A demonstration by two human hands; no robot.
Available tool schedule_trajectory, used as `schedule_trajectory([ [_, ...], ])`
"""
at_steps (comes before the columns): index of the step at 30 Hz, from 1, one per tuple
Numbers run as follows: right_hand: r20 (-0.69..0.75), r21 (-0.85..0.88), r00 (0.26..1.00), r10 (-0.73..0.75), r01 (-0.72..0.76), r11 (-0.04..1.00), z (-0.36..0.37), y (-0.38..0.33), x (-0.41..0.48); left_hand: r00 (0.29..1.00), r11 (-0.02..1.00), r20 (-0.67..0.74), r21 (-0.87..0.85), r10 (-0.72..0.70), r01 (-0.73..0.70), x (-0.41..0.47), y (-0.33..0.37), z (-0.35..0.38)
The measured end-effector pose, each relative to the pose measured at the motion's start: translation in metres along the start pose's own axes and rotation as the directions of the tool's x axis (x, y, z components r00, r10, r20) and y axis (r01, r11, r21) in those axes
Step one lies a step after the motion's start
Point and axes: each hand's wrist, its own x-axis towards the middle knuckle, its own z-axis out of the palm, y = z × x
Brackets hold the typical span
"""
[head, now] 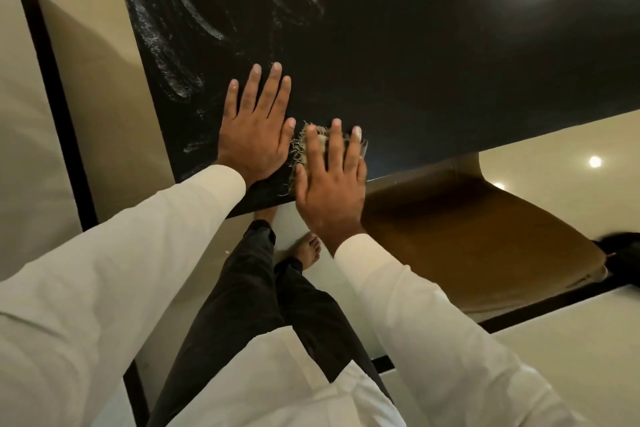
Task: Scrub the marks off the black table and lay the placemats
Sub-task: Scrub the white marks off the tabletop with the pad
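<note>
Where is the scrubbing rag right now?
In the head view, the frayed rag lies under the right hand at the near edge of the black table, just right of the flat left hand.

Black table (433, 62) glossy, white smeared marks (180, 28) on left part. Frayed fibrous scrub pad (301, 146) flat near front edge.

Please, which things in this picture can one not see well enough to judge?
Head view, scrubbing pad: the right hand covers most of it; only frayed fibres show.
Head view, black table: the top and right frame edges cut it off, so its far part is unseen.
Head view, dark thing beyond the brown chair: cut by the right edge, unidentifiable.
Placemats: none in view.
</note>
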Motion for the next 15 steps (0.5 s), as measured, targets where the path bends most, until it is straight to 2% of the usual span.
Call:
schedule_trajectory([
  [2,-0.019,0.004,0.996,-0.084,0.084,0.996,0.0,-0.003,0.017,1.0,1.0,0.019,-0.003,0.015,-0.015,-0.002,-0.005,-0.002],
  [4,-0.061,-0.023,0.993,-0.106,0.105,0.994,-0.006,0.012,0.042,0.999,0.999,0.021,0.0,-0.034,0.034,-0.01,-0.015,-0.005],
  [6,-0.1,-0.023,0.995,-0.027,0.025,0.999,-0.013,0.035,0.06,0.993,0.993,0.008,0.019,-0.12,0.12,-0.026,-0.025,-0.006],
  [9,-0.13,-0.014,0.987,0.095,-0.098,0.995,-0.017,0.058,0.056,0.99,0.989,-0.015,0.037,-0.141,0.142,-0.045,-0.031,-0.004],
  [12,-0.104,-0.01,0.986,0.13,-0.132,0.991,-0.011,0.047,0.022,0.988,0.989,-0.028,0.017,-0.149,0.149,-0.045,-0.032,-0.002],
  [15,-0.016,0.0,0.999,0.044,-0.044,0.999,0.003,0.003,-0.006,0.987,0.988,-0.022,0.008,-0.157,0.157,-0.043,-0.032,0.0],
])
